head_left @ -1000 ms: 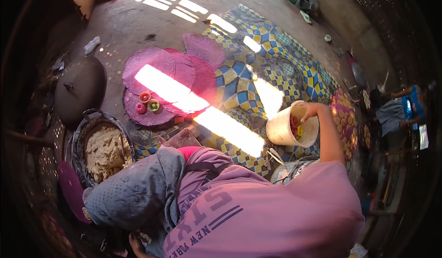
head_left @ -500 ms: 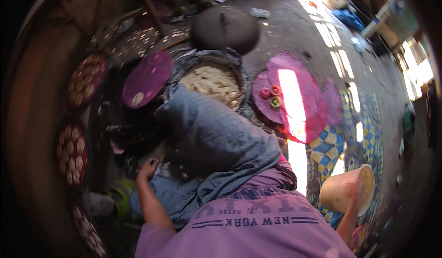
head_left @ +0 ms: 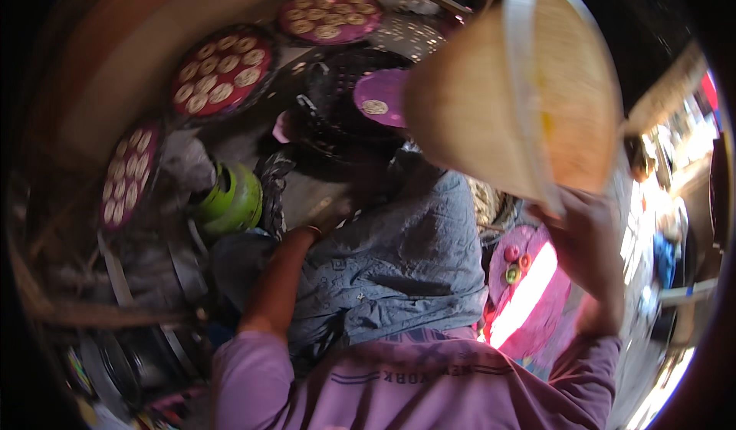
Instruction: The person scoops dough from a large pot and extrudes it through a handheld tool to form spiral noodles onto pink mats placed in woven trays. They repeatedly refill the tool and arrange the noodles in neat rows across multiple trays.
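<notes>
You're lifting a cream plastic bucket (head_left: 491, 92) high in your right hand (head_left: 586, 234), fingers curling around its rim, the bucket tipping sideways with its mouth facing right. Your left hand (head_left: 326, 227) is reaching down past your knee toward a dark pan (head_left: 337, 123); whether it's gripping anything, I can't tell. A purple tray (head_left: 383, 96) is sitting on that pan. Round trays of pale discs (head_left: 222, 73) are lining the curved wall, and a green gas cylinder (head_left: 234, 200) is standing just left of your wrist.
</notes>
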`<state>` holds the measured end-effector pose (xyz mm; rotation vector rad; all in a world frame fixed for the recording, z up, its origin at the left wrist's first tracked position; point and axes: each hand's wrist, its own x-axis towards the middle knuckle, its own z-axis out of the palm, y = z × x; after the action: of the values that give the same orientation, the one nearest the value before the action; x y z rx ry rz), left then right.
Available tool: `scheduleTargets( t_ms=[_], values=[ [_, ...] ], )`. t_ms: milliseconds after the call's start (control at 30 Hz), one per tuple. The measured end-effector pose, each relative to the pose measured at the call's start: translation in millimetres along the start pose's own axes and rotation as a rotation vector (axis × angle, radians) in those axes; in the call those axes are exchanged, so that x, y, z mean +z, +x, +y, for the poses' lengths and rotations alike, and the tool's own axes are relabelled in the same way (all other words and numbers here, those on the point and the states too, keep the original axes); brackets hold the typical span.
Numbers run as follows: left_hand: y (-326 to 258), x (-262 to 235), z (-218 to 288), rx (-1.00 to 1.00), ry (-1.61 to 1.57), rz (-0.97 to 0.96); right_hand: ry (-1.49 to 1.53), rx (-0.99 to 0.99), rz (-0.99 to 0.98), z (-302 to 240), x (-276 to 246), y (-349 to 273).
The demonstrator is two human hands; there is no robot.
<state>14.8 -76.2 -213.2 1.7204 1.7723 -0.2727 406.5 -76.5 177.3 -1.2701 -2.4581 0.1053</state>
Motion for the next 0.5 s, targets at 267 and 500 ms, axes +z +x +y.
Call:
scheduleTargets(
  t_ms=[267,500],
  values=[
    [-61,51,0,-0.34,-0.087,0.205,0.135,-0.614,-0.423,-102,259,112],
    [-42,51,22,-0.417,-0.068,0.258,0.068,-0.61,-0.508,-119,379,45]
  ],
)
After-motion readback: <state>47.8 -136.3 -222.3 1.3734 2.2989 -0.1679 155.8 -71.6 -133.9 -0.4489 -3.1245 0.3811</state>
